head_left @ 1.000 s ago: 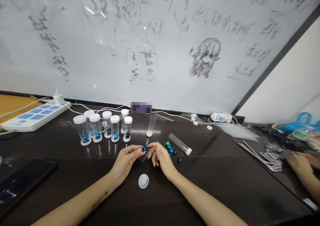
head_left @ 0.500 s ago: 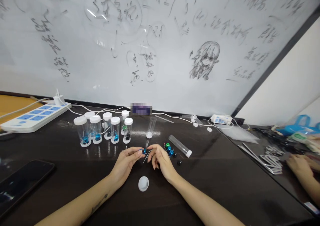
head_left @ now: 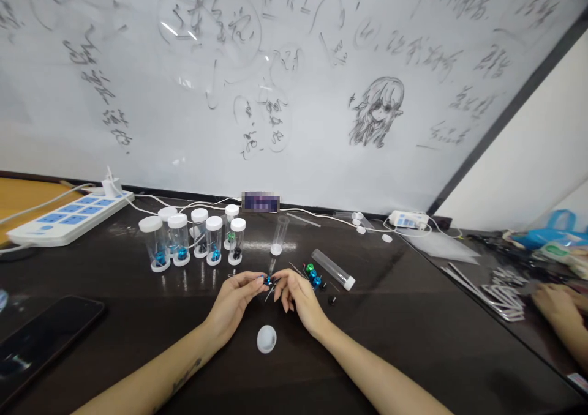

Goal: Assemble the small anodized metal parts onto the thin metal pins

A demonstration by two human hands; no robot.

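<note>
L forearm & R forearm angle in from bottom edge twd frame centre. L hand: thumb & index pinched tight. R hand: fingertips pinched too, other fingers curled down. Tips nearly meet.

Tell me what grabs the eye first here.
The scribbled whiteboard fills the upper half, with a cartoon sketch right of centre. Below it, mid-way across the dark table, the left hand and right hand pinch a small blue part between their fingertips. A cluster of white-capped vials stands just behind them, to the left.
</note>
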